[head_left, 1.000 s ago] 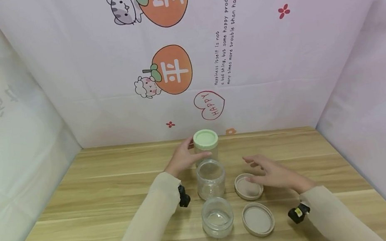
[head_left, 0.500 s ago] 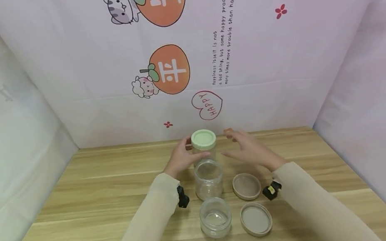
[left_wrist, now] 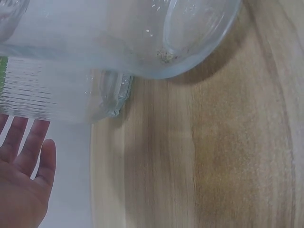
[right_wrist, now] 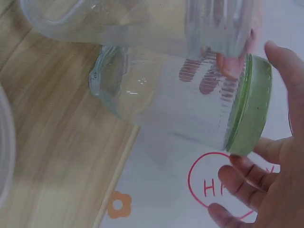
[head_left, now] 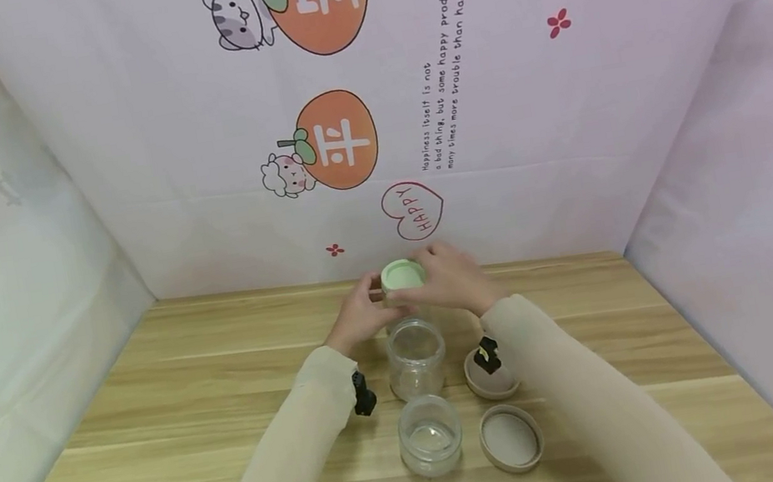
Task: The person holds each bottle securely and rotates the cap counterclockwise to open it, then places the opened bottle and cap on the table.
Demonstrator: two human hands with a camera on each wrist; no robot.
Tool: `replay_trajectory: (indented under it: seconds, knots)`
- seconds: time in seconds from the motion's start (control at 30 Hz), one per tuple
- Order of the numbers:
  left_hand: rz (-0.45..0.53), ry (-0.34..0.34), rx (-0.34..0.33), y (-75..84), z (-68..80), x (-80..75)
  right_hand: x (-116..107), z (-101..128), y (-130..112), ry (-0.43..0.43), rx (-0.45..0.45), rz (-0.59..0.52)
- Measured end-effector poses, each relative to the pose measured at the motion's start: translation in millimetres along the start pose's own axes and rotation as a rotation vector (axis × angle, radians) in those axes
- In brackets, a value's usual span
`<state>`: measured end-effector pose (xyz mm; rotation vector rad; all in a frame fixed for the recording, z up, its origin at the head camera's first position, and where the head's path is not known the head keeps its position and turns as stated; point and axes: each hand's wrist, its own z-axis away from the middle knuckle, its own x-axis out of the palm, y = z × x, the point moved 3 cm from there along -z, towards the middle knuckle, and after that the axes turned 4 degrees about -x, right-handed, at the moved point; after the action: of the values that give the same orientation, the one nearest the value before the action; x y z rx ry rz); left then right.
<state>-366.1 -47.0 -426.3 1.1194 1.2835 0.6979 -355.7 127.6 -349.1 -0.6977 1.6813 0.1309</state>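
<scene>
At the back of the row stands a ribbed glass jar [right_wrist: 175, 104] topped by a pale green lid [head_left: 401, 274]. My left hand [head_left: 359, 317] holds this jar from the left, its fingers round the far side and thumb across the front. From the right, my right hand [head_left: 449, 277] spans the green lid, thumb on the near side and fingers on the far side. In the right wrist view the lid [right_wrist: 254, 107] sits on the jar's mouth, and left fingertips show through the glass. Directly in front is a lidless clear jar [head_left: 416, 358].
A shorter lidless jar [head_left: 430, 438] is nearest the front. Right of the jars, two beige lids lie on the wooden table [head_left: 183, 442]: the back lid [head_left: 493, 384], partly under the right wrist camera, and the front lid [head_left: 512, 440]. A printed cloth [head_left: 516, 195] hangs behind.
My right hand has moved from above the back beige lid, leftward and away from me, onto the green lid. My left hand stays at the jar.
</scene>
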Motion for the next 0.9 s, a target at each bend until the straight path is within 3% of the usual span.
replay_trajectory:
  seconds: [0.1, 0.4, 0.9]
  knots:
    - [0.012, -0.006, 0.008, -0.7, -0.5, 0.1, 2.3, -3.7, -3.0, -0.002, 0.013, 0.034]
    - [0.012, -0.012, -0.011, 2.5, 3.0, -2.5, 7.6, -8.4, -3.1, -0.019, 0.012, -0.038]
    - [-0.016, -0.013, -0.005, -2.3, -0.5, -4.2, 6.1, -8.6, -3.5, -0.006, -0.012, -0.036]
